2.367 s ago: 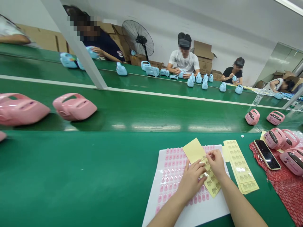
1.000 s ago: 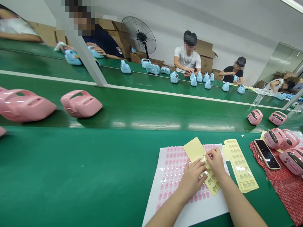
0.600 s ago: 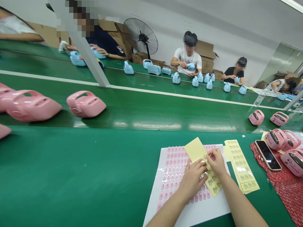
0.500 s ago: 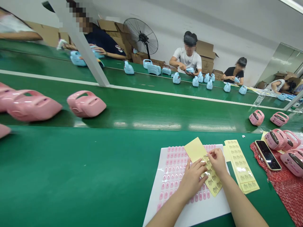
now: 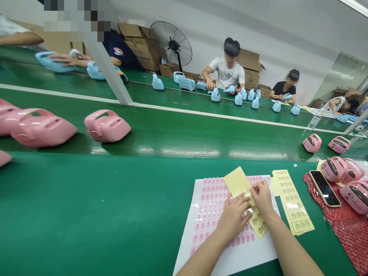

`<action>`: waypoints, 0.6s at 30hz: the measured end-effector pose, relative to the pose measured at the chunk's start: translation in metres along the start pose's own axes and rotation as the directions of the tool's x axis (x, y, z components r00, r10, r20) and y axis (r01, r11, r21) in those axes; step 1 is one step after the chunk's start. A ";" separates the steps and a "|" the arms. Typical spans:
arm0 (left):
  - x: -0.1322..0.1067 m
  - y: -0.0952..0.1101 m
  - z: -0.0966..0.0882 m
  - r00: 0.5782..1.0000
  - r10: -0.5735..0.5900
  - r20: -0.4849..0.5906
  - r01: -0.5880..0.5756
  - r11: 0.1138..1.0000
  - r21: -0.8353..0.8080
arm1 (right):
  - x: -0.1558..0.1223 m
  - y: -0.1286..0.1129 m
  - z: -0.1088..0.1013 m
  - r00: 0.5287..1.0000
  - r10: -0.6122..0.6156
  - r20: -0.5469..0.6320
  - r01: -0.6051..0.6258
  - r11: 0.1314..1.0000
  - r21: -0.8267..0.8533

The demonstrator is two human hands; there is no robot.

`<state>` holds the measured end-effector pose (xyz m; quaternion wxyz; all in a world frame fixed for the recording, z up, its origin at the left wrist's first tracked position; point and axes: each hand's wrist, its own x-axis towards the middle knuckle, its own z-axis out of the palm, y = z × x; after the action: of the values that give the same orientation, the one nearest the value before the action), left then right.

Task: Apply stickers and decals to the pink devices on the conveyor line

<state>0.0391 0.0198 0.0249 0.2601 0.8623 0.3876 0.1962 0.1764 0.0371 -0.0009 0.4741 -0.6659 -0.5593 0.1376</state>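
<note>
A white sheet (image 5: 244,255) covered with rows of small pink oval stickers lies on the green bench in front of me. Across it lies a yellow sticker strip (image 5: 237,181). My left hand (image 5: 232,218) rests on that strip with its fingers lying flat, pressing it down. My right hand (image 5: 263,197) pinches at the strip's surface with curled fingertips; what it pinches is too small to make out.
A stack of yellow sticker strips (image 5: 293,201) lies to the right. Beyond it are a phone (image 5: 324,188) on a red cloth (image 5: 347,226) and pink housings (image 5: 335,168). More pink housings (image 5: 107,125) ride the conveyor. Other people handle blue housings (image 5: 238,99) at the far bench.
My hands have stayed on the yellow strip with only small finger shifts. The pink housings on the conveyor have drifted right. The people opposite have moved their arms.
</note>
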 end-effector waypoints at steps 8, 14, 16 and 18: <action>0.000 -0.001 0.001 1.000 0.010 -0.009 -0.010 1.000 -0.008 | -0.002 -0.002 -0.001 0.998 -0.059 0.019 0.059 0.998 0.026; -0.001 -0.002 0.001 1.000 0.007 -0.016 -0.008 1.000 -0.012 | 0.000 -0.003 -0.007 0.997 0.011 0.073 -0.018 0.995 0.094; -0.001 -0.003 0.002 0.999 0.018 -0.027 -0.019 1.000 -0.017 | 0.002 -0.002 -0.008 0.997 0.058 0.058 -0.065 0.991 0.117; -0.002 -0.004 0.003 0.999 0.024 -0.030 -0.024 1.000 -0.019 | 0.003 -0.001 -0.009 0.995 0.095 0.041 -0.099 0.989 0.113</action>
<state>0.0373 0.0201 0.0196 0.2604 0.8613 0.3791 0.2159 0.1829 0.0348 0.0057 0.4944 -0.6614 -0.5258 0.2044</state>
